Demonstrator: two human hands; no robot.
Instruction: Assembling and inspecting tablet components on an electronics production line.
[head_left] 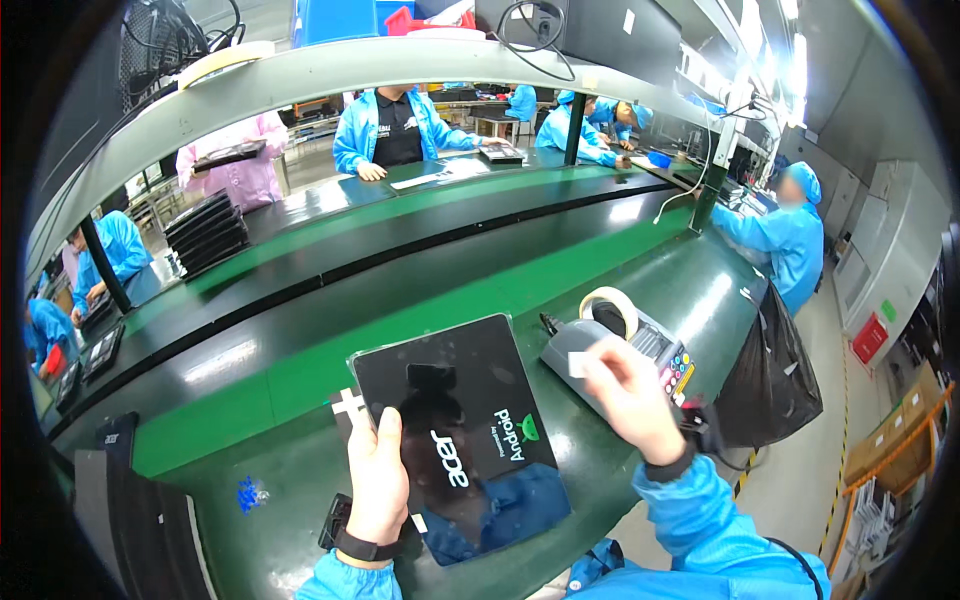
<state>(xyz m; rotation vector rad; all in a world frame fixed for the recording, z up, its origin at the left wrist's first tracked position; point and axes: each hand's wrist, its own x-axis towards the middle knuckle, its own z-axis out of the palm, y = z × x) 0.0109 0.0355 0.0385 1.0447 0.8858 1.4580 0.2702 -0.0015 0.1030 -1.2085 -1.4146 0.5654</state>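
left hand: your left hand (380, 485) grips the left edge of the tablet (480, 390), its thumb laid along the front of the screen.
right hand: your right hand (635, 405) is raised over the near side of the tape machine, its fingertips pinched on a small white sticker (578, 365).
tablet: it lies right in front of you, between your two hands, screen facing up and turned at an angle; the black glass shows white lettering and a small green figure, and reflects blue near you. you cannot tell whether it rests flat on the table (300, 455).
paper tabs: a white tab (347, 402) shows at the tablet's left edge beside your thumb; another white tab (419, 522) sits nearer, by your wrist.
tape machine: the grey tape machine (560, 350) stands right of the tablet, with coloured buttons on its right side and a pale tape roll (631, 318) on its far side.
left of you: a little heap of blue bits (247, 494) lies on the table; a dark stack (150, 520) stands further left.
right of you: a black bag (770, 370) hangs at the table's edge.
far side: a person in a blue coat (405, 135) is across the table; a pile of black devices (207, 235) stands to the left.
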